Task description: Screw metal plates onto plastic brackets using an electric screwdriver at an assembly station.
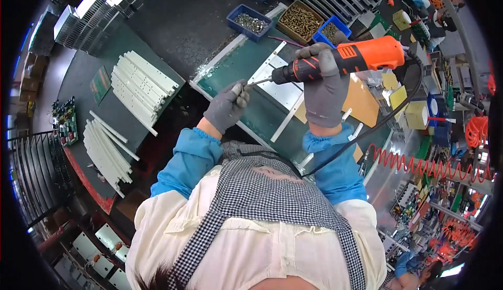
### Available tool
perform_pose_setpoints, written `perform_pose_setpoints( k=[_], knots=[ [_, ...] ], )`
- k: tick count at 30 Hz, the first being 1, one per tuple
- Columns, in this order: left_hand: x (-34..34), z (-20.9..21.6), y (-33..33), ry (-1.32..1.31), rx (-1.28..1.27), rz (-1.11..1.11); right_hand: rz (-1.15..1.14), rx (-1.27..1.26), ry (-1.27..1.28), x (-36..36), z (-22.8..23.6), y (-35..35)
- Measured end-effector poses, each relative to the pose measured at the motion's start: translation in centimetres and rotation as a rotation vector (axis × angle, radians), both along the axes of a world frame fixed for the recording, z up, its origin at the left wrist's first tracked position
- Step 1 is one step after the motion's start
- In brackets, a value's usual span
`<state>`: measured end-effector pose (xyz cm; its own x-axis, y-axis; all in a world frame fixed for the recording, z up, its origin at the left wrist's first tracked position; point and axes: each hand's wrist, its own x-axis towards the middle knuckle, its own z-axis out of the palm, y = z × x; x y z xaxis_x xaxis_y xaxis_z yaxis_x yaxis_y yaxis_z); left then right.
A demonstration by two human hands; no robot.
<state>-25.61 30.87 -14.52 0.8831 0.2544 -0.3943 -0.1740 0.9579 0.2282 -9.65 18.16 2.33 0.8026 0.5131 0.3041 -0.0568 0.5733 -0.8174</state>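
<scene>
My right hand (326, 96), in a grey glove, grips an orange and black corded power screwdriver (374, 54). The tool lies level above the green workbench (220, 70), and its bit (260, 82) points left. My left hand (226, 107), gloved too, is closed with thumb and fingertips at the bit's tip. Whatever small thing they may pinch there is hidden. Below the tool sits a white metal panel (279, 92) with narrow white strips beside it. One such strip (287, 122) crosses the bench between my arms.
Blue bins (249, 21) and a brown bin (300, 21) of small metal fasteners line the far edge. White slotted strips (139, 88) lie stacked on the left table. A black cable (387, 117) hangs by my right arm, near a red coiled hose (419, 168).
</scene>
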Motion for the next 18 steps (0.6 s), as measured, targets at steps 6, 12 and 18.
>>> perform_pose_setpoints(
  k=[6, 12, 18],
  knots=[
    [0.2, 0.5, -2.5, -0.172, -0.037, -0.066, -0.050, 0.021, 0.006, -0.2, -0.9, -3.8],
    [0.7, 3.6, -6.5, 0.078, 0.084, 0.094, -0.070, 0.044, 0.077, 0.4, -1.5, -6.7],
    [-1.2, 2.4, -6.9, 0.158, -0.250, 0.152, -0.002, 0.058, 0.162, 0.3, -2.0, -7.8]
  ],
)
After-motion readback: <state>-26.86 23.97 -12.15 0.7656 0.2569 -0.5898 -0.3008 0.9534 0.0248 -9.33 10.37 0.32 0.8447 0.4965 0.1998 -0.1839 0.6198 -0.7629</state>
